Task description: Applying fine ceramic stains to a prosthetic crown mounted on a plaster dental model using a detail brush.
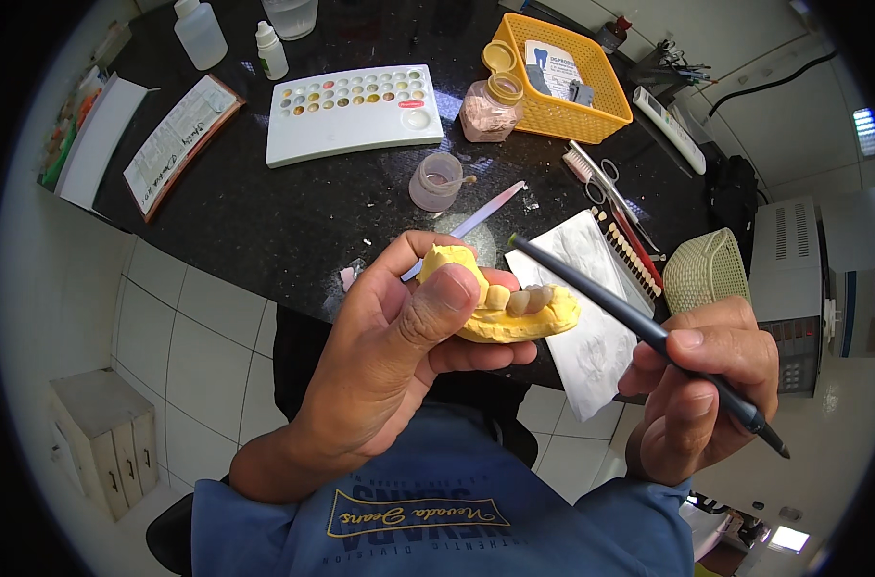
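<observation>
My left hand (389, 327) is closed around a yellow dental cast (490, 330), thumb across its left part. Several tooth-coloured crowns (526, 300) stand in a row along the cast. Between the thumb and fingers of my right hand (707, 385) is a slim dark pen-shaped tool (601, 296). One end of it, small and greenish, points at the upper left, close to the cast but apart from it. The other end tapers to a point beyond my hand. Under the tool lies a white paper towel (586, 337).
Across the black worktop (360, 226) are a white palette with colour wells (341, 130), an open jar of pink powder (490, 111), a small cup (435, 183), a yellow basket (591, 115), scissors (606, 178) and a tooth shade guide (633, 255). Bottles (202, 37) stand far left.
</observation>
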The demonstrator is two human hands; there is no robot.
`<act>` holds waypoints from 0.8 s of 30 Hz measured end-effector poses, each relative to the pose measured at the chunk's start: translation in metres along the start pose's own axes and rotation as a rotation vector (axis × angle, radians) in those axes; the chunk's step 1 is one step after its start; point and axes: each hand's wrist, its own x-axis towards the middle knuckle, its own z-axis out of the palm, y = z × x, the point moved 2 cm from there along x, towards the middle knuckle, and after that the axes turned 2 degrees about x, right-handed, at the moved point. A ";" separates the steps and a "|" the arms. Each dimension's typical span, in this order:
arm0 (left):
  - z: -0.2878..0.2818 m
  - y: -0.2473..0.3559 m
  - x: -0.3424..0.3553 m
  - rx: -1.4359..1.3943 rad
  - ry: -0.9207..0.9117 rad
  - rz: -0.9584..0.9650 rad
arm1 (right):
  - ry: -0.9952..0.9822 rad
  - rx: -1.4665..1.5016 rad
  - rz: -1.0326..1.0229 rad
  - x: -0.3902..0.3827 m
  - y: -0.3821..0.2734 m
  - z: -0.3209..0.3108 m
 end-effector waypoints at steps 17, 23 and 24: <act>-0.005 -0.002 0.000 -0.170 -0.078 -0.053 | -0.073 -0.156 0.108 0.000 -0.002 -0.005; 0.002 -0.004 -0.001 -0.222 0.015 -0.042 | -0.071 -0.122 0.125 -0.002 -0.003 -0.009; 0.001 -0.005 -0.001 -0.217 0.014 -0.043 | -0.051 -0.127 0.100 -0.003 -0.003 -0.009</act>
